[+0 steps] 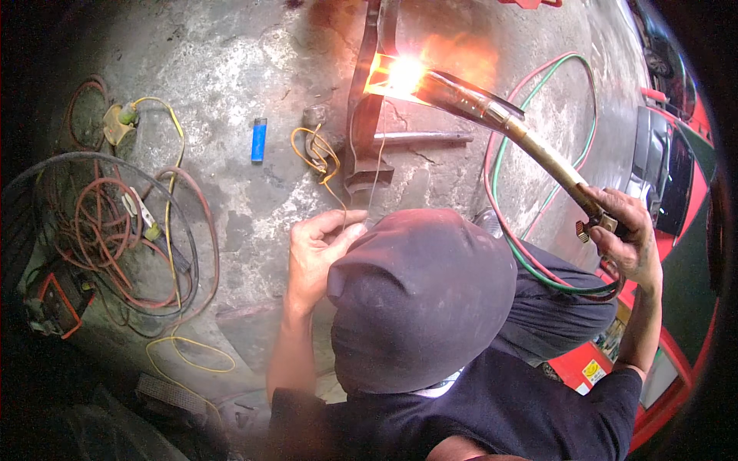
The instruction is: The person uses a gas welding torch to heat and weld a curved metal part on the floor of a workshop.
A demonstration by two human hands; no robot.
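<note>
Neither of my own hands can be made out. A patch of bare skin (pixel 463 449) shows at the bottom edge; I cannot tell whose it is. In front of me crouches a co-worker in a dark cap (pixel 423 300) and black shirt, whose sleeves lead to both visible hands. The co-worker's right hand (pixel 626 230) grips a gas torch (pixel 538 154). Its bright flame (pixel 406 74) plays on a dark metal bar (pixel 363 142) with a flared foot. The co-worker's left hand (pixel 319 246) pinches a thin yellowish wire (pixel 332 188), partly coiled.
A blue lighter (pixel 259 140) lies on the concrete floor (pixel 231 77). Tangled hoses and cables (pixel 100 223) spread at left beside a black-and-orange box (pixel 60 300). Red and green hoses (pixel 492 177) loop at right. A metal rod (pixel 423 137) lies near the bar's foot.
</note>
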